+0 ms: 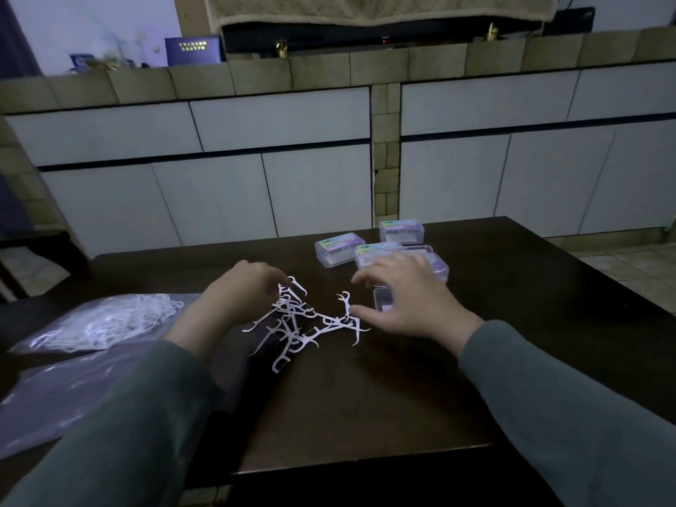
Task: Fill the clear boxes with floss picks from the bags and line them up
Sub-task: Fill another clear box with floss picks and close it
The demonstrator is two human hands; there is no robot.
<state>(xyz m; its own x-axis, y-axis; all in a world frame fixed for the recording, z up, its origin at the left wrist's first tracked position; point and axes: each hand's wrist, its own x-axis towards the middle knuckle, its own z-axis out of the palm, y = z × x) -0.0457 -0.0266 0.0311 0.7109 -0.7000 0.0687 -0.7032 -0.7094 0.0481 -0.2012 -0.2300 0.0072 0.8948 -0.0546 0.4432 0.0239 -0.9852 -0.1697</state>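
A loose heap of white floss picks lies in the middle of the dark table. My left hand rests at the heap's left side, its fingertips closed on a small bunch of picks. My right hand hovers at the heap's right side, fingers spread, thumb touching a pick. Behind it lie three closed clear boxes with coloured labels. An open clear box is half hidden under my right hand. A clear bag of floss picks lies at the left.
A second, flatter plastic bag lies at the near left, partly under my left sleeve. White cabinet doors and a tiled ledge stand behind the table. The table's near edge runs just below my forearms.
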